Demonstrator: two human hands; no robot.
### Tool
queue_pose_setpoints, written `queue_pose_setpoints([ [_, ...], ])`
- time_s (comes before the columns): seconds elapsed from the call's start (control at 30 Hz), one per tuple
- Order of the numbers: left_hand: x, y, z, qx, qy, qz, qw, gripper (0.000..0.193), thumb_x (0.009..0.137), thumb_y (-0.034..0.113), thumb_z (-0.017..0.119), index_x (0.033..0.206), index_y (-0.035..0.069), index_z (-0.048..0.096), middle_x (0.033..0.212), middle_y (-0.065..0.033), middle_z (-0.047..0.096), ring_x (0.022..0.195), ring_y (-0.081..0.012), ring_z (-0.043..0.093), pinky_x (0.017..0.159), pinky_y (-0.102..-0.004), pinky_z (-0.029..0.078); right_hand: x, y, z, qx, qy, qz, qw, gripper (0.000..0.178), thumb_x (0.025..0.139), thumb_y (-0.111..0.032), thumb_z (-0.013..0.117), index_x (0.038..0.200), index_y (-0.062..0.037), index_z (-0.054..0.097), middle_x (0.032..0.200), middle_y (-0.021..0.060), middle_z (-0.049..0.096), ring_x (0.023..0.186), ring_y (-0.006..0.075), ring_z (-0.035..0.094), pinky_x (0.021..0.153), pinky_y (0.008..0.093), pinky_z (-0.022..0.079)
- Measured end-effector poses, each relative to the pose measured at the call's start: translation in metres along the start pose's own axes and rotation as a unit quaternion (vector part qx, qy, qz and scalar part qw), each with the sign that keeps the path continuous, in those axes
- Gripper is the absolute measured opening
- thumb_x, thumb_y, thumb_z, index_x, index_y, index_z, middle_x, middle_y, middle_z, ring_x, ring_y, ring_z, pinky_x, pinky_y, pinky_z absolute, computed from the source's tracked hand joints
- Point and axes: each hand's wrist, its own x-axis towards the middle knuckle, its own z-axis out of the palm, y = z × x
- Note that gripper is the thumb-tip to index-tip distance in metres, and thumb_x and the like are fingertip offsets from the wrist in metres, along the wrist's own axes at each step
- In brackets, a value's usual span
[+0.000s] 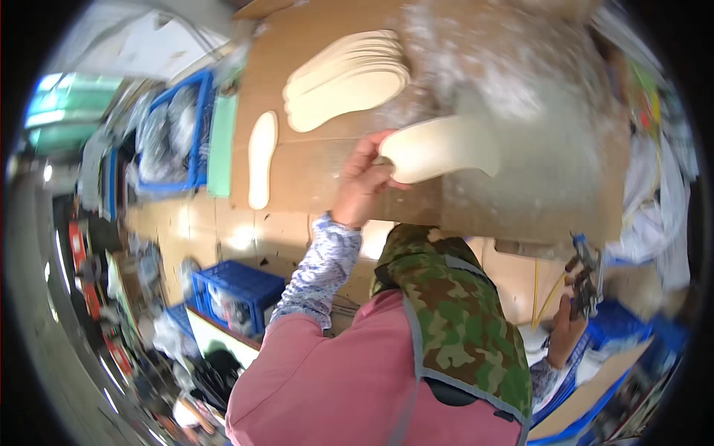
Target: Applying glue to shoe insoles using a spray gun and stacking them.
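My left hand (363, 177) is closed on the heel or toe end of a cream insole (439, 150), held over the cardboard. The insole's far end is smeared by motion. Beyond that hand lies a fanned stack of similar insoles (346, 88). One more insole (262, 160) rests alone near the left edge of the cardboard sheet (312, 182). Low at the right, beside my body, my right hand (568, 329) is wrapped around a metal spray gun (586, 275) with a yellow hose (549, 301). Part of its grip is hidden by my fingers.
A whitish, coated patch (550, 141) covers the cardboard's right part. Blue crates with plastic bags stand at the far left (199, 149) and lower left (238, 286). Another blue crate (573, 394) sits by my right arm. White sheeting (651, 186) hangs at the right edge.
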Motion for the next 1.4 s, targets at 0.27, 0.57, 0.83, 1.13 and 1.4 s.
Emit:
queue_pose_setpoints([
  [0.27, -0.093, 0.039, -0.182, -0.087, 0.288, 0.261, 0.917, 0.048, 0.081, -0.006, 0.044, 0.127, 0.006, 0.045, 0.123, -0.0107, 0.053, 0.1, -0.021, 0.059, 0.073, -0.0297, 0.054, 0.036, -0.054, 0.05, -0.034, -0.18, -0.014, 0.983, 0.032, 0.091, -0.003, 0.053, 0.121, 0.0051, 0.049, 0.107, 0.0058, 0.057, 0.079, 0.0109, 0.051, 0.072, 0.0244, 0.042],
  [0.57, -0.089, -0.092, -0.317, 0.111, 0.517, -0.008, 0.849, 0.051, 0.084, -0.006, 0.044, 0.134, 0.005, 0.038, 0.109, -0.0159, 0.054, 0.067, -0.0202, 0.064, 0.056, -0.0282, 0.056, 0.037, -0.079, 0.1, 0.03, -0.225, -0.02, 0.974, 0.034, 0.091, -0.002, 0.052, 0.124, 0.0047, 0.047, 0.117, 0.0116, 0.058, 0.107, 0.017, 0.055, 0.093, 0.0297, 0.04],
  [0.83, -0.084, -0.098, -0.37, 0.355, 0.552, -0.021, 0.754, 0.049, 0.073, -0.008, 0.046, 0.12, 0.007, 0.051, 0.108, -0.0223, 0.051, 0.07, -0.0311, 0.063, 0.06, -0.0382, 0.053, 0.031, -0.091, 0.115, 0.047, -0.217, -0.028, 0.975, 0.031, 0.089, -0.001, 0.053, 0.119, 0.0064, 0.05, 0.114, 0.0117, 0.06, 0.106, 0.0175, 0.055, 0.091, 0.0306, 0.042],
  [1.13, 0.02, -0.024, -0.318, 0.513, 0.446, 0.155, 0.717, 0.044, 0.074, -0.008, 0.052, 0.116, 0.004, 0.052, 0.111, -0.021, 0.052, 0.103, -0.0379, 0.051, 0.086, -0.044, 0.043, 0.018, -0.088, 0.11, 0.05, -0.156, -0.051, 0.985, 0.029, 0.088, -0.005, 0.058, 0.116, 0.0054, 0.053, 0.106, 0.0099, 0.06, 0.095, 0.0152, 0.055, 0.084, 0.0281, 0.042],
  [1.4, 0.146, -0.059, -0.235, 0.64, 0.39, 0.136, 0.648, 0.05, 0.074, -0.004, 0.06, 0.119, -0.005, 0.039, 0.111, -0.0264, 0.044, 0.105, -0.0431, 0.046, 0.088, -0.0498, 0.041, 0.006, -0.079, 0.097, -0.027, -0.091, -0.035, 0.995, 0.013, 0.085, -0.007, 0.062, 0.087, 0.0032, 0.053, 0.061, -0.0021, 0.039, 0.058, 0.0088, 0.033, 0.05, 0.0294, 0.025],
])
